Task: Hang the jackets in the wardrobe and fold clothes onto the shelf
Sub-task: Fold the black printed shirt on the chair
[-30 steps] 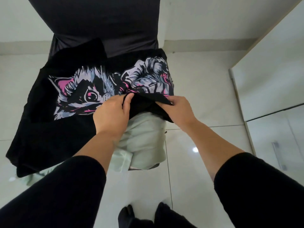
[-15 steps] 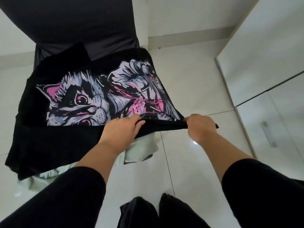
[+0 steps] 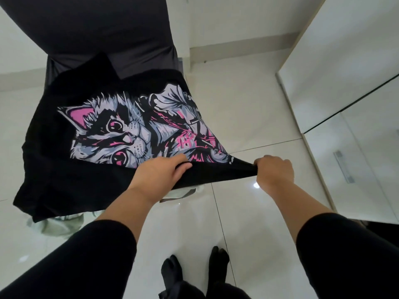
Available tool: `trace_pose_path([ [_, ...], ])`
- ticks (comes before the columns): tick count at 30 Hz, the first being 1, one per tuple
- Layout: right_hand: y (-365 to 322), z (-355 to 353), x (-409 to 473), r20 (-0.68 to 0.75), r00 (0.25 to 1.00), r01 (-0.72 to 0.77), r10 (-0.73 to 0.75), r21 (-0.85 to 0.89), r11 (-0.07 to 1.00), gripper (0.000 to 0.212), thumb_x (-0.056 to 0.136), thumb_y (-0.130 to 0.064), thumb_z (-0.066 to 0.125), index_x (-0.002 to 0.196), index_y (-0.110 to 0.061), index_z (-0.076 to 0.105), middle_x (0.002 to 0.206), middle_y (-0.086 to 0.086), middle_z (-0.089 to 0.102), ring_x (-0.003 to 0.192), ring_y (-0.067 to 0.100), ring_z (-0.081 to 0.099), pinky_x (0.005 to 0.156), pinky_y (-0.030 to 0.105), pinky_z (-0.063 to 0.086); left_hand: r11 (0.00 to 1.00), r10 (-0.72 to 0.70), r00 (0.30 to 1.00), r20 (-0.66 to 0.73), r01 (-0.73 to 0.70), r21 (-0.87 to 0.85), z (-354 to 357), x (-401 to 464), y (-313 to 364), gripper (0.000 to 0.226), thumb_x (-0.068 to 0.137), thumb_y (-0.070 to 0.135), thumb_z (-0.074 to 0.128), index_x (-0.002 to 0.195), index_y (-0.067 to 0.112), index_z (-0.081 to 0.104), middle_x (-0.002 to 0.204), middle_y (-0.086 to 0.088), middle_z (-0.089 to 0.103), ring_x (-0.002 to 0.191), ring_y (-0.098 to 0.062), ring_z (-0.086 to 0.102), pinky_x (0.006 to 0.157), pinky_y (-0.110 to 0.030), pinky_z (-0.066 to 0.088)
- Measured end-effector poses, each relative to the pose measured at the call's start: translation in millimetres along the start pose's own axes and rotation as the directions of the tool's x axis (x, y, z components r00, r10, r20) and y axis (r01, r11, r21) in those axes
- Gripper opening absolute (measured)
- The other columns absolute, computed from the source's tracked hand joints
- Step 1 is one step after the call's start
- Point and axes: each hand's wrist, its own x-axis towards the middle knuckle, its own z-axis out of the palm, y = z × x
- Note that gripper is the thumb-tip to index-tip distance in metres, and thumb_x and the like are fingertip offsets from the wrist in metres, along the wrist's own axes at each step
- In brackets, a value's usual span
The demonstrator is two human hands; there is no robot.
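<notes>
Indoors, a black cat-print T-shirt (image 3: pixel 90 147) is lying spread over a dark-covered chair (image 3: pixel 112 35), its near hem being pinched by the left hand (image 3: pixel 160 175) and bunched in the fist of the right hand (image 3: pixel 275 171); pale clothing (image 3: pixel 60 225) is showing beneath, above white floor tiles (image 3: pixel 248 108).

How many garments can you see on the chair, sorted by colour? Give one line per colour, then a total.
Black: 1, the cat-print T-shirt, gripped by the left hand and right hand
Pale green: 1, the garment underneath
Total: 2
</notes>
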Motion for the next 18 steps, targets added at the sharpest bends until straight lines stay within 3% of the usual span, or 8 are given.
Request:
trace_pose_path([
  [3, 8, -4, 11, 0.016, 0.982, -0.190, 0.190, 0.183, 0.965, 0.025, 0.080, -0.004, 0.052, 0.096, -0.021, 0.063, 0.076, -0.002, 0.053, 0.065, 0.018, 0.052, 0.057, 0.024, 0.039, 0.994, -0.073, 0.996, -0.058, 0.068, -0.084, -9, 12, -8, 0.032, 0.092, 0.054, 0.041, 0.096, 0.029, 0.061, 0.070, 0.001, 0.064, 0.070, -0.025, 0.061, 0.060, -0.032, 0.049],
  [6, 12, -12, 33, 0.079, 0.949, -0.309, 0.307, 0.442, 0.842, 0.027, 0.081, 0.002, 0.051, 0.095, -0.016, 0.065, 0.079, 0.004, 0.058, 0.070, 0.024, 0.056, 0.059, 0.028, 0.044, 0.988, -0.124, 0.988, -0.092, 0.114, -0.109, -14, 26, -16, 0.030, 0.092, 0.051, 0.045, 0.092, 0.026, 0.061, 0.069, 0.000, 0.063, 0.067, -0.024, 0.057, 0.057, -0.030, 0.044],
  [11, 2, -29, 74, -0.027, 0.919, -0.249, 0.393, 0.735, 0.631, 0.036, 0.085, 0.004, 0.042, 0.105, -0.014, 0.067, 0.095, 0.009, 0.062, 0.082, 0.026, 0.058, 0.070, 0.027, 0.044, 0.970, -0.220, 0.973, -0.065, 0.212, -0.116, -11, 46, -26, 0.030, 0.093, 0.053, 0.042, 0.090, 0.028, 0.059, 0.068, 0.001, 0.061, 0.067, -0.022, 0.057, 0.055, -0.030, 0.043],
  [13, -11, -31, 83, -0.063, 0.923, -0.169, 0.380, 0.819, 0.548, 0.044, 0.087, 0.003, 0.039, 0.120, -0.019, 0.059, 0.105, 0.008, 0.060, 0.092, 0.025, 0.058, 0.073, 0.026, 0.043, 0.963, -0.266, 0.962, -0.067, 0.261, -0.072, -6, 49, -29, 0.030, 0.094, 0.052, 0.041, 0.095, 0.028, 0.060, 0.073, 0.000, 0.062, 0.071, -0.023, 0.057, 0.056, -0.030, 0.043],
  [15, -29, -29, 82, -0.049, 0.961, -0.113, 0.273, 0.830, 0.546, 0.047, 0.090, 0.001, 0.044, 0.131, -0.021, 0.050, 0.116, 0.010, 0.057, 0.103, 0.026, 0.057, 0.078, 0.026, 0.044, 0.953, -0.304, 0.951, -0.062, 0.302, -0.037, -2, 49, -32, 0.030, 0.094, 0.052, 0.042, 0.098, 0.029, 0.061, 0.078, -0.001, 0.063, 0.074, -0.025, 0.058, 0.058, -0.030, 0.044],
  [18, -61, -17, 70, -0.026, 0.998, -0.013, 0.061, 0.820, 0.572, 0.039, 0.093, -0.005, 0.048, 0.127, -0.022, 0.054, 0.128, 0.008, 0.054, 0.111, 0.021, 0.054, 0.081, 0.022, 0.039, 0.939, -0.342, 0.938, -0.053, 0.340, -0.044, 1, 48, -35, 0.028, 0.093, 0.052, 0.044, 0.094, 0.029, 0.060, 0.078, 0.001, 0.062, 0.074, -0.024, 0.057, 0.056, -0.028, 0.040],
])
